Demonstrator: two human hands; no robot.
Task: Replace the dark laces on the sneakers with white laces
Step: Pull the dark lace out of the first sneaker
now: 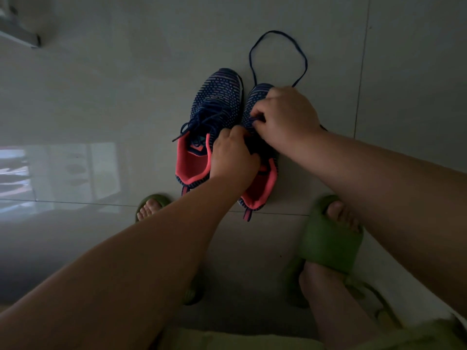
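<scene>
Right sneaker mostly behind hands

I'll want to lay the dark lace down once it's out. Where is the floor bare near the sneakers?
Bare floor lies left of the left sneaker, and right of the right sneaker past the tile seam. Crowded: the dark lace loops beyond the toes; the left hand and right hand work the right sneaker; green slippers sit behind the heels.

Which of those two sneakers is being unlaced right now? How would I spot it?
Two navy sneakers stand side by side on the grey floor. It is the right sneaker, under both hands. Unlike the left sneaker, still laced, its dark lace trails in a loop past the toe.
</scene>
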